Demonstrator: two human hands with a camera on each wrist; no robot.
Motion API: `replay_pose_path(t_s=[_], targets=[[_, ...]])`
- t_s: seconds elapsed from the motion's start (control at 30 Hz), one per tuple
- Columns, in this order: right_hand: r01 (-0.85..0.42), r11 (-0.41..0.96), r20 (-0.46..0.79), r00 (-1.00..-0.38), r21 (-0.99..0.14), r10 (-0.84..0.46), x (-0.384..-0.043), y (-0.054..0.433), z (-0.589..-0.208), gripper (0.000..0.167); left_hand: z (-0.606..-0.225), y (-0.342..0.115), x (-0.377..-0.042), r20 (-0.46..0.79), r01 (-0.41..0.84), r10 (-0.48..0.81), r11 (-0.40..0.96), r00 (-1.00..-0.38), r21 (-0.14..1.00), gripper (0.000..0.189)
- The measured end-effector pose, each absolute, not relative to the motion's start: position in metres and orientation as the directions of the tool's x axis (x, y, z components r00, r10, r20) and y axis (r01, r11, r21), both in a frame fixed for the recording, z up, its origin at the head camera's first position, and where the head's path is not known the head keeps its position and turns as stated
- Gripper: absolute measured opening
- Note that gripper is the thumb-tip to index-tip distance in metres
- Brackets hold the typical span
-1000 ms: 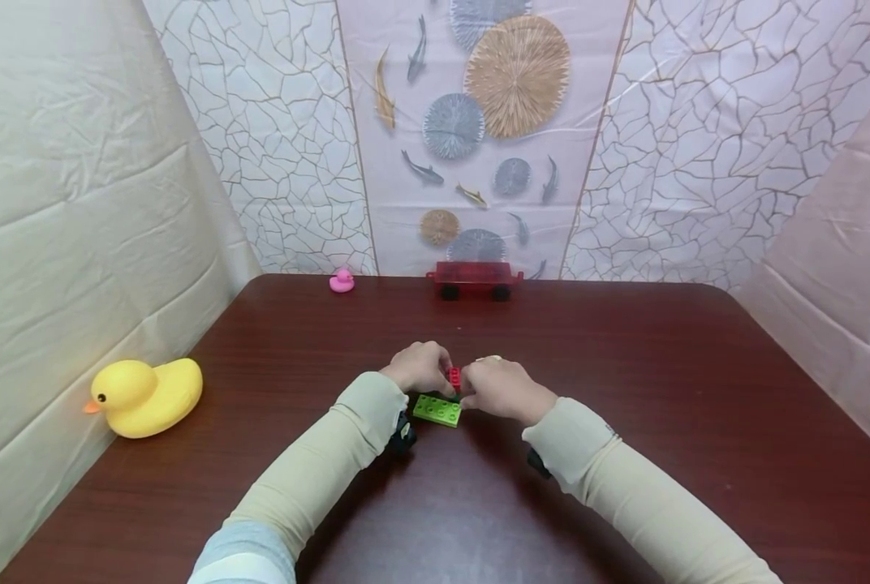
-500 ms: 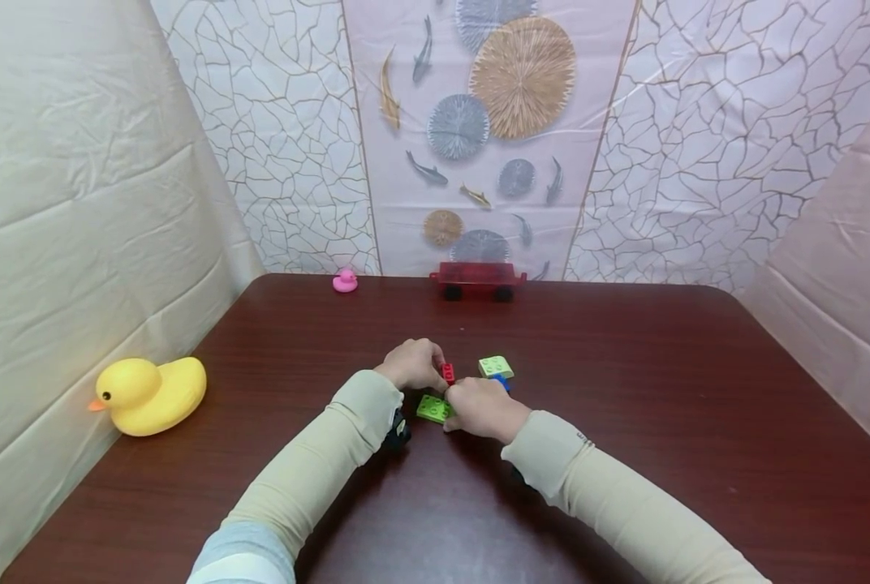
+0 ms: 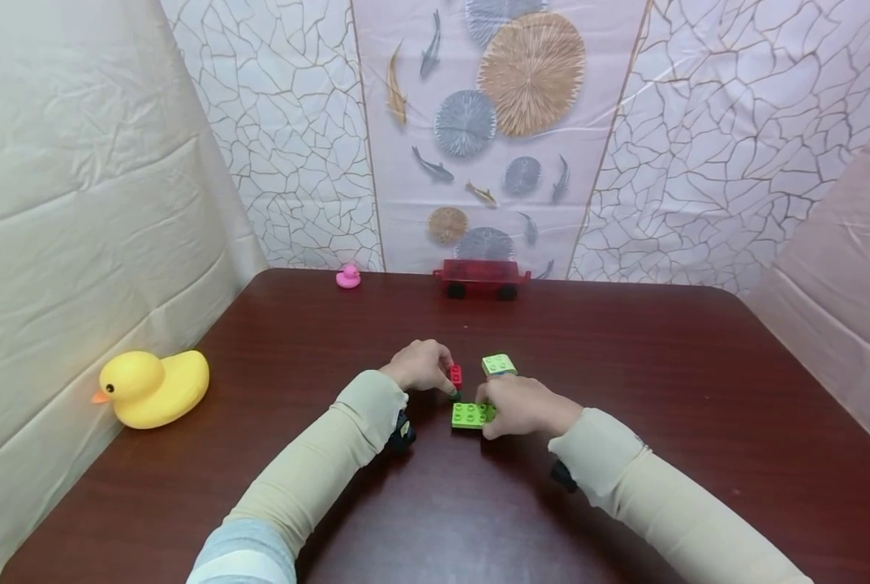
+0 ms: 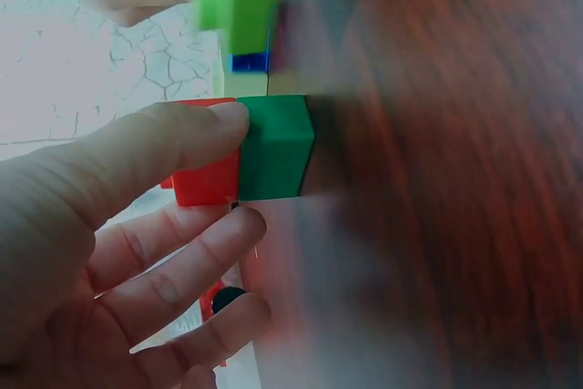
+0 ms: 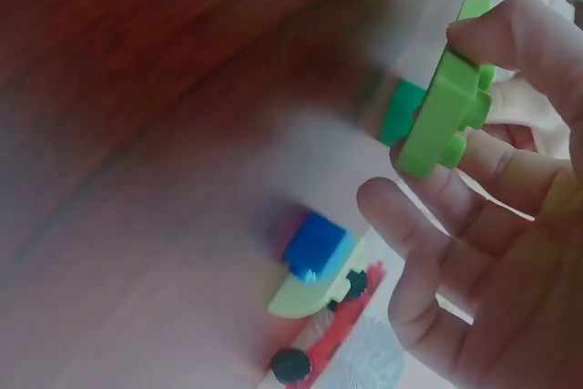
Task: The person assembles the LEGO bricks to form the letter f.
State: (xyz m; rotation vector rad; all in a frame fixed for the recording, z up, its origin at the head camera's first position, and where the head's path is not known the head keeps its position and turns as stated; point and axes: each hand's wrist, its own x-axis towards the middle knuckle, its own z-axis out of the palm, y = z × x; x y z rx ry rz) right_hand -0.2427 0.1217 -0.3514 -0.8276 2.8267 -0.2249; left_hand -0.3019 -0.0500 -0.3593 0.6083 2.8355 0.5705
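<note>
Between the thumb and fingers of my left hand (image 3: 422,367) is a red brick (image 3: 456,375), joined to a dark green brick (image 4: 278,148). My right hand (image 3: 526,407) pinches a lime green flat studded brick (image 3: 468,416) by its right end, close in front of the red and green pair. In the right wrist view this lime brick (image 5: 439,116) is tilted, thumb on one side and fingertips on the other. Just behind my right hand stands a pale yellow-green brick (image 3: 498,364) with rounded corners, on top of a blue brick (image 5: 316,245).
At the table's (image 3: 669,389) far edge stand a red toy wagon (image 3: 480,276) with black wheels and a small pink duck (image 3: 348,276). A large yellow duck (image 3: 153,389) sits by the left edge. Cloth hangs along the back and both sides.
My right hand has come away from beside the red brick, taken hold of the lime brick and shifted it to the right. The left hand stays nearly in place with its bricks.
</note>
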Motion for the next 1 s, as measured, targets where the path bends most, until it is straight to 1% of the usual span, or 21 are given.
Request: replay_pose_path(t_s=[0.2, 0.4, 0.5, 0.6, 0.73, 0.9, 1.0], targets=[[-0.521, 0.816, -0.080, -0.829, -0.249, -0.553, -0.244, 0.132, -0.337, 0.024, -0.359, -0.046, -0.299, -0.099, 0.381, 0.452, 0.834, -0.886, 0.398, 0.026], [-0.520, 0.812, -0.044, -0.834, -0.265, -0.549, -0.247, 0.133, -0.330, 0.021, -0.358, -0.041, -0.295, -0.103, 0.389, 0.460, 0.833, -0.882, 0.393, 0.019], [-0.518, 0.811, -0.040, -0.836, -0.271, -0.547, -0.249, 0.132, -0.330, 0.018, -0.358, -0.038, -0.293, -0.105, 0.392, 0.464, 0.832, -0.880, 0.393, 0.022], [-0.515, 0.813, -0.037, -0.839, -0.271, -0.543, -0.251, 0.132, -0.330, 0.020, -0.358, -0.037, -0.292, -0.113, 0.382, 0.458, 0.834, -0.882, 0.398, 0.029], [-0.507, 0.822, -0.041, -0.845, -0.260, -0.533, -0.254, 0.130, -0.330, 0.028, -0.357, -0.037, -0.290, -0.117, 0.371, 0.444, 0.843, -0.888, 0.389, 0.037], [-0.475, 0.844, -0.061, -0.862, -0.247, -0.503, -0.258, 0.128, -0.330, 0.035, -0.358, -0.037, -0.290, -0.108, 0.372, 0.442, 0.845, -0.891, 0.384, 0.040], [-0.463, 0.851, -0.065, -0.868, -0.246, -0.492, -0.261, 0.127, -0.330, 0.036, -0.358, -0.038, -0.291, -0.112, 0.368, 0.439, 0.845, -0.891, 0.388, 0.040]])
